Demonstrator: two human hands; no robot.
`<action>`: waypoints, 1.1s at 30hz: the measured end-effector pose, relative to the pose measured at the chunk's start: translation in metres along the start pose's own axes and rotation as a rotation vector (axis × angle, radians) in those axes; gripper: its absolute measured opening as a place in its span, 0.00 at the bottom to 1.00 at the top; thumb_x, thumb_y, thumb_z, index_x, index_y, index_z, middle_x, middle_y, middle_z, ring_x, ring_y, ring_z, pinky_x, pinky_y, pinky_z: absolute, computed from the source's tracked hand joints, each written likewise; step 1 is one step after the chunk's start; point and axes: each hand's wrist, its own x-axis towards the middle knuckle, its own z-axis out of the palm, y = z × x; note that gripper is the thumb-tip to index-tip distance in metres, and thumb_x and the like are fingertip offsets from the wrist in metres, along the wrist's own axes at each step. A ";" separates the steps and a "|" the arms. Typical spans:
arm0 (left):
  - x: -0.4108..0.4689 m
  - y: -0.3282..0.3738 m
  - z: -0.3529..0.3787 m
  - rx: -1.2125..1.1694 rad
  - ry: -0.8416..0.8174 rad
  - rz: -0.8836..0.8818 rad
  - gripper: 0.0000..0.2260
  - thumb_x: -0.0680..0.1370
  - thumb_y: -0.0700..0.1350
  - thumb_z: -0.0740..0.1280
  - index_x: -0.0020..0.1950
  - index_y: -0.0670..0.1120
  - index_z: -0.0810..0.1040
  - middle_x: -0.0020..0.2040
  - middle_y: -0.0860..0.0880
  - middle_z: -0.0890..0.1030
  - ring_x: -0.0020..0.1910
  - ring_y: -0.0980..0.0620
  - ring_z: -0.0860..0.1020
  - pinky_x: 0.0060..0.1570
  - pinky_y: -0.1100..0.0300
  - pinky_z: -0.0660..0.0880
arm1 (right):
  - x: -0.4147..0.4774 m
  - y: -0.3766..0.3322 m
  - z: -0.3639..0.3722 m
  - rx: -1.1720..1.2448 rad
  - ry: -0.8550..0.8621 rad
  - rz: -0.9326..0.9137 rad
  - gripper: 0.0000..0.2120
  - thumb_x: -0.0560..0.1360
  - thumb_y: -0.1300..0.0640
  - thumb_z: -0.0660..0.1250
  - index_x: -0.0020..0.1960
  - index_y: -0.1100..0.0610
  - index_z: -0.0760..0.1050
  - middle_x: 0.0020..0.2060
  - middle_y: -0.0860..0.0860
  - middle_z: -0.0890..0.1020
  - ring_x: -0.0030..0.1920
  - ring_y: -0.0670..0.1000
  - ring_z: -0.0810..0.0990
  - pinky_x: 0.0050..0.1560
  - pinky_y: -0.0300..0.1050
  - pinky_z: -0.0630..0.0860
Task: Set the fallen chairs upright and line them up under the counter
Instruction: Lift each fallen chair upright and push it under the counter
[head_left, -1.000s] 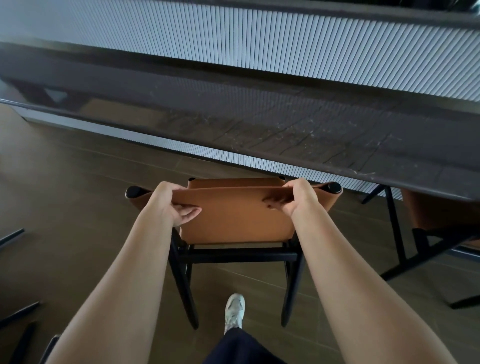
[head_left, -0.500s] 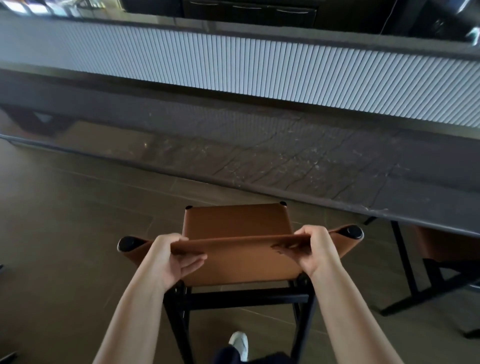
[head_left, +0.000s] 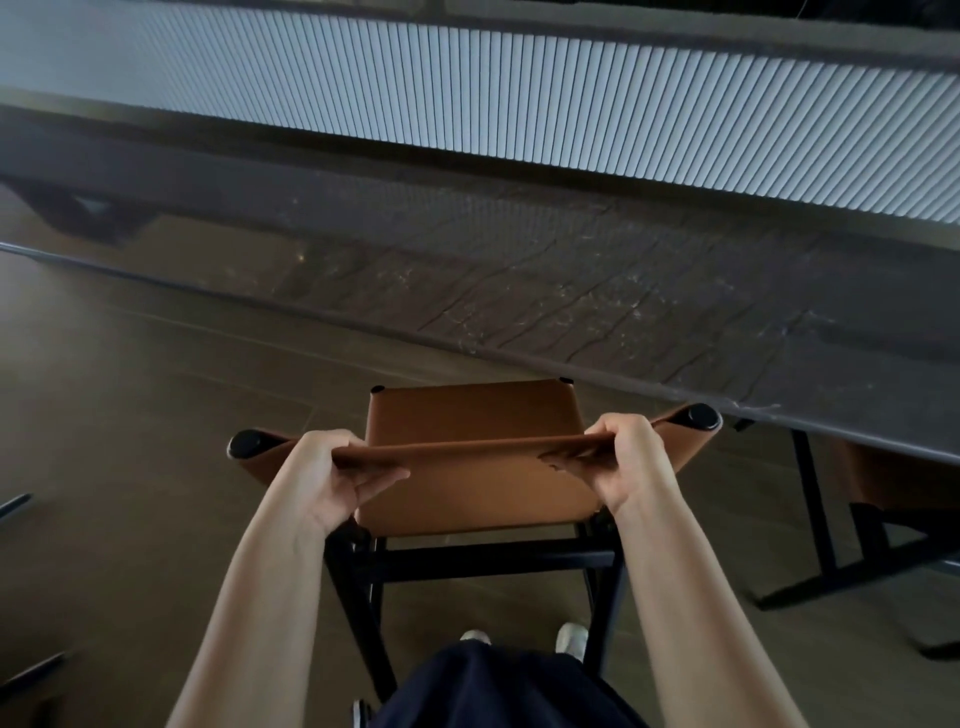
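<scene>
I have my left hand (head_left: 332, 478) and right hand (head_left: 623, 462) each clamped on the chair (head_left: 467, 415) back's top edge, one per end to steer it straight, chair upright on the floor (head_left: 156, 415), seat front near the desk (head_left: 571, 291) edge, ready to tuck under.

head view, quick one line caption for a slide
Left hand and right hand grip the backrest of an upright brown chair at the edge of the dark counter.
</scene>
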 end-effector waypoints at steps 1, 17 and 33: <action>-0.001 -0.001 0.005 -0.006 -0.006 0.005 0.06 0.74 0.30 0.56 0.46 0.37 0.70 0.52 0.35 0.72 0.61 0.31 0.75 0.45 0.38 0.79 | 0.002 -0.005 -0.002 0.004 -0.001 -0.007 0.11 0.69 0.74 0.55 0.49 0.66 0.68 0.47 0.63 0.71 0.44 0.69 0.77 0.31 0.60 0.81; -0.010 -0.058 0.191 0.052 -0.092 0.045 0.07 0.75 0.29 0.59 0.46 0.39 0.71 0.47 0.39 0.74 0.48 0.35 0.80 0.31 0.50 0.81 | 0.023 -0.120 -0.131 0.187 0.090 -0.087 0.05 0.73 0.71 0.55 0.47 0.65 0.67 0.61 0.71 0.70 0.59 0.74 0.74 0.38 0.64 0.81; 0.025 -0.153 0.337 0.144 -0.306 -0.085 0.06 0.75 0.29 0.60 0.43 0.38 0.72 0.44 0.42 0.71 0.44 0.36 0.79 0.40 0.44 0.82 | 0.069 -0.212 -0.250 0.136 0.307 -0.265 0.04 0.71 0.67 0.58 0.41 0.59 0.68 0.45 0.59 0.72 0.46 0.63 0.76 0.49 0.63 0.81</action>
